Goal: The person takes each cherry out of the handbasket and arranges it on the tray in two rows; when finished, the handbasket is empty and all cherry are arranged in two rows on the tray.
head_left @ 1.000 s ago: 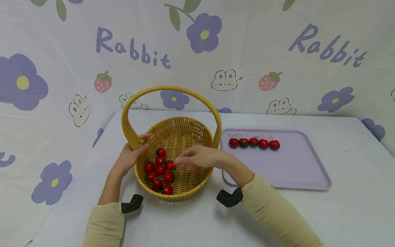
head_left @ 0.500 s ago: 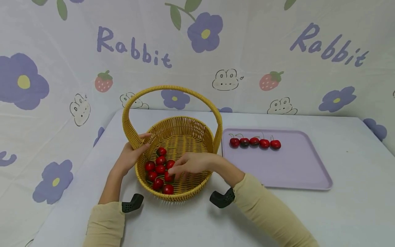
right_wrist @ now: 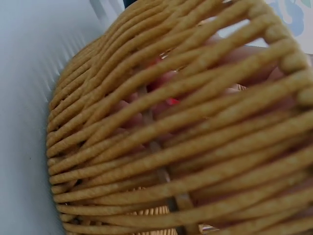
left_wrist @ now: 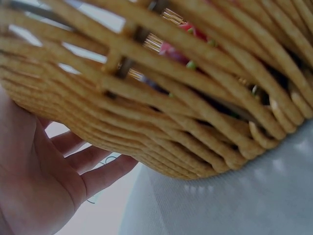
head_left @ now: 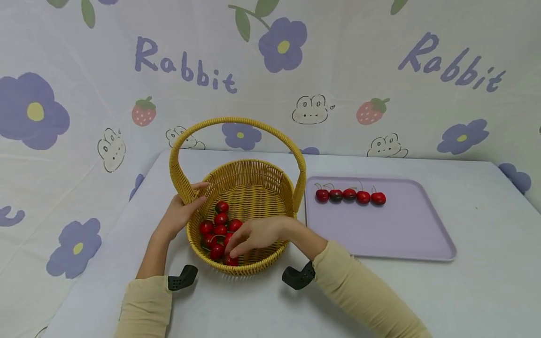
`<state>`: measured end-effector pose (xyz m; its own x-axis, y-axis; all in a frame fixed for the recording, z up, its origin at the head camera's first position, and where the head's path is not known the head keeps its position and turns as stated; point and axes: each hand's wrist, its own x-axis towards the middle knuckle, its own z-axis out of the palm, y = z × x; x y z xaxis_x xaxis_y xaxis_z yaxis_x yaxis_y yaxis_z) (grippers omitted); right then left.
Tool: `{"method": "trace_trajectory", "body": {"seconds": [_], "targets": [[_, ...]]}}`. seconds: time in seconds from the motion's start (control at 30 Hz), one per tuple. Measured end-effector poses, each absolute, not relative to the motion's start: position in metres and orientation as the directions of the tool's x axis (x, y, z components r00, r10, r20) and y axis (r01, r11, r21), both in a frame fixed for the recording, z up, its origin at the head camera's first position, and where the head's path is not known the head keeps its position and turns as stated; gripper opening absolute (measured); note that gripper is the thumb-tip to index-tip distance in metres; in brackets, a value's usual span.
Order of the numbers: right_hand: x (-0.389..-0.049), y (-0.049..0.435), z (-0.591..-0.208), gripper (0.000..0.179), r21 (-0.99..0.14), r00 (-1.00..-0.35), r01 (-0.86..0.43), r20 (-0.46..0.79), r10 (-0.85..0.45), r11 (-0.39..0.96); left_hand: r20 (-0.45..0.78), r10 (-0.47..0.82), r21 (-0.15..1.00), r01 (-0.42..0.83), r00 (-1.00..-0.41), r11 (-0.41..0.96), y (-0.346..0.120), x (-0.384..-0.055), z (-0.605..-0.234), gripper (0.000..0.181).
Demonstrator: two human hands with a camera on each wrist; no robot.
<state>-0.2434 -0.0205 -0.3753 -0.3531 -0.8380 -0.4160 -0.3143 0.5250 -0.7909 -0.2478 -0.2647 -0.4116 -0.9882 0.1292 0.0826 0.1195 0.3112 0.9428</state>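
Note:
A yellow wicker basket (head_left: 255, 199) with a tall arched handle stands on the table. Several red cherries (head_left: 220, 219) lie in its left and front part. My left hand (head_left: 175, 217) holds the basket's left side at the foot of the handle, thumb over the rim; the left wrist view shows fingers (left_wrist: 108, 174) against the outer weave (left_wrist: 146, 132). Inside the basket, my right hand (head_left: 258, 234) points downward, its thumb and fingertips just over the frontmost cherry (head_left: 231, 262). In the right wrist view the weave (right_wrist: 117, 127) hides most of that hand.
Right of the basket lies a light purple tray (head_left: 380, 230). Along its far edge sits a row of several cherries (head_left: 349, 194) with stems. A printed cloth (head_left: 262, 103) hangs behind the white table (head_left: 486, 225).
My right hand has moved toward the front and left inside the basket, from the middle cherries to the frontmost one. My left hand keeps its hold on the basket.

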Motion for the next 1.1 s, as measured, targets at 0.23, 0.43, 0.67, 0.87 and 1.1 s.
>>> {"method": "trace_trajectory", "body": {"seconds": [0.23, 0.43, 0.67, 0.87, 1.1], "targets": [[-0.243, -0.025, -0.378, 0.029, -0.811, -0.282, -0.36, -0.377, -0.882, 0.461, 0.077, 0.127, 0.943, 0.114, -0.989, 0.314, -0.265, -0.248, -0.412, 0.042], [-0.245, -0.023, -0.376, 0.031, -0.834, -0.271, -0.367, -0.329, -0.905, 0.413, 0.077, 0.128, 0.942, 0.114, -0.989, 0.315, -0.264, -0.248, -0.411, 0.041], [-0.251, -0.013, -0.371, 0.032, -0.903, -0.4, -0.212, -0.268, -0.877, 0.373, 0.075, 0.126, 0.939, 0.113, -0.989, 0.326, -0.264, -0.249, -0.41, 0.041], [-0.255, -0.006, -0.367, 0.041, -0.953, -0.459, -0.005, -0.266, -0.847, 0.302, 0.089, 0.136, 0.938, 0.129, -0.987, 0.321, -0.264, -0.25, -0.412, 0.04], [-0.257, 0.002, -0.366, 0.039, -0.972, -0.472, 0.076, -0.231, -0.851, 0.221, 0.082, 0.135, 0.94, 0.122, -0.987, 0.318, -0.265, -0.249, -0.412, 0.041]]}}
